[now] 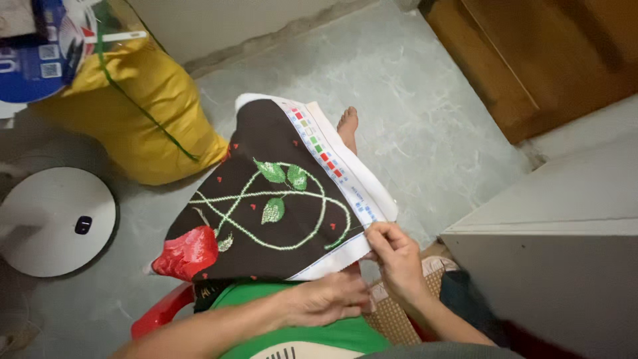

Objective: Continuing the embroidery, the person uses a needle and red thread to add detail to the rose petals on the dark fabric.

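Pinching the white border of the cloth between thumb and fingers, the right hand (397, 256) held the near corner of an embroidery cloth (266, 206) just in front of the person's lap. The left hand (329, 299) lay just beside it, lower down, its fingers curled in against the bottom edge of the same cloth; whether they truly gripped the fabric or only rested on it, I could not tell from where I stood.

The cloth itself was spread out over the person's knees, tilted up and away from them. It was dark brown, stitched with looping pale green stems, three green leaves (272, 211) and small red hearts, with a large red flower (188, 252) at its left corner. A white margin ran along the right side, carrying a strip of little coloured squares (318, 147).

Beyond the cloth's far edge a bare foot (347, 126) rested on the grey floor (425, 126). The person sat on a red plastic chair (159, 312). To the left stood a bulging yellow sack (143, 113), and nearer still a round white fan base (56, 223). A brown wooden door (531, 60) stood at the far right, with a grey cabinet (565, 266) close beside the right arm.
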